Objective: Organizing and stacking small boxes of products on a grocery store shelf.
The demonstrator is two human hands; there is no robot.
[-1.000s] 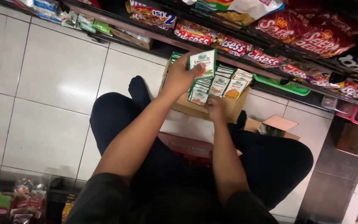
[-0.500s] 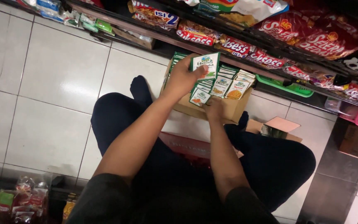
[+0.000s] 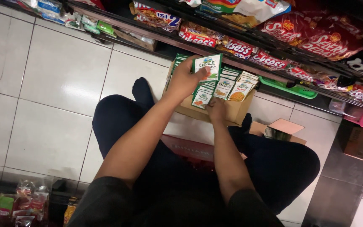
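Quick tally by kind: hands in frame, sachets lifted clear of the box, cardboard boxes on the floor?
Hands: 2, the left hand and the right hand
Lifted sachets: 1, a green and white sachet in the left hand
Cardboard boxes: 2, the open box of sachets and a small open box to its right
Total: 5

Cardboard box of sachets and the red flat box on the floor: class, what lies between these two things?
In the head view, only a bare strip of white floor tile separates the cardboard box from the red flat box; the right hand reaches over it.
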